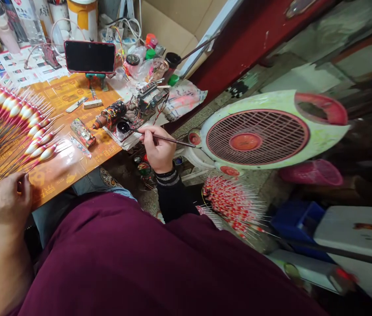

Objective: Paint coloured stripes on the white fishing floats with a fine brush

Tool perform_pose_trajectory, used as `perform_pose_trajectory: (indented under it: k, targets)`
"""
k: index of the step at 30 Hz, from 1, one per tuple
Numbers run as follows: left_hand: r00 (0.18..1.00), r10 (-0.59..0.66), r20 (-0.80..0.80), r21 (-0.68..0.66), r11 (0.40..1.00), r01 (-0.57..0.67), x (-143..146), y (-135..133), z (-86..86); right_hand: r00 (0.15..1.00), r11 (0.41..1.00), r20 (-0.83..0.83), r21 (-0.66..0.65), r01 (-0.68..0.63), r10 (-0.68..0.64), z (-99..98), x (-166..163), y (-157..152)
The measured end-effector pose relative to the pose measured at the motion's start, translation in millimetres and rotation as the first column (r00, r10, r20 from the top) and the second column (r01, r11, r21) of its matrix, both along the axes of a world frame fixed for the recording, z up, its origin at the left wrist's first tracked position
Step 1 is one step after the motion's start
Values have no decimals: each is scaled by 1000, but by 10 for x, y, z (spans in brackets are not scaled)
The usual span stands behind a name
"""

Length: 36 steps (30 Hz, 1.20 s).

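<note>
Right hand (159, 149) clamped on slender paintbrush (169, 139), its tip at the small cup of black paint (123, 127) by the table's (52, 177) right edge. Left hand (8, 197) curled at the near left edge; cannot tell whether it grips anything. Painted floats (36, 131), red, yellow and white, rowed beyond it, dark stems toward near left. Smartphone (90, 57) upright, far side.
</note>
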<state>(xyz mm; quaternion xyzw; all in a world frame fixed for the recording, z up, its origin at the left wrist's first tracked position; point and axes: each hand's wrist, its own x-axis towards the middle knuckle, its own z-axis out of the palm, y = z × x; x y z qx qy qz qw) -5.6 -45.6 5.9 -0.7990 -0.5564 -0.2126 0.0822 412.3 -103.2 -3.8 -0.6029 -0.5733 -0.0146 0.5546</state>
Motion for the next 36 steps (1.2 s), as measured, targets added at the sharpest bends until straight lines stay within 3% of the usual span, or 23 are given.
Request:
perform_pose_trajectory:
  k: [14,20,27,29,33,36]
  targets:
    - [999,-2,-38,-28,1000,0,-13,-6,10,979,999,-203,38,25,-17,58,95,-115]
    - [999,-53,1,1,999,53,5,2,18,939,996,-345,87,33,-1,-69,19,13]
    - [996,-88,-10,66,994,88,-90,33,-62,919,997,-394,57,53,-26,-204,36,89]
    - [989,-148,-24,175,973,150,-113,78,-123,917,997,-396,36,69,-49,-178,57,47]
    - [961,-277,-12,479,842,249,-78,165,-196,905,997,-418,-4,82,-77,-112,83,-49]
    - [954,-299,-22,478,835,272,-41,168,-170,904,998,-426,23,61,-45,-94,87,-91]
